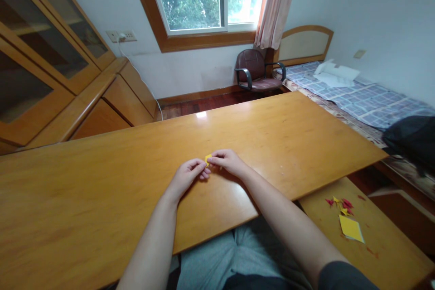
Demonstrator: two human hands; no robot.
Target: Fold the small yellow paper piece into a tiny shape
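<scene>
A small piece of folded yellow paper (208,158) is held between my two hands, just above the wooden table (118,181). My left hand (192,172) pinches its lower left side between thumb and fingers. From the right, my right hand (227,161) grips its other edge with thumb and index finger. Fingertips cover much of the paper, so its exact folded shape is hard to make out.
On a lower side table (390,244) at the right lie several small red and yellow folded paper pieces (345,206) and a stack of yellow square paper (351,228). Beyond are a brown armchair (256,70), a bed (374,97), a dark bag (411,140) and a wooden cabinet (81,99).
</scene>
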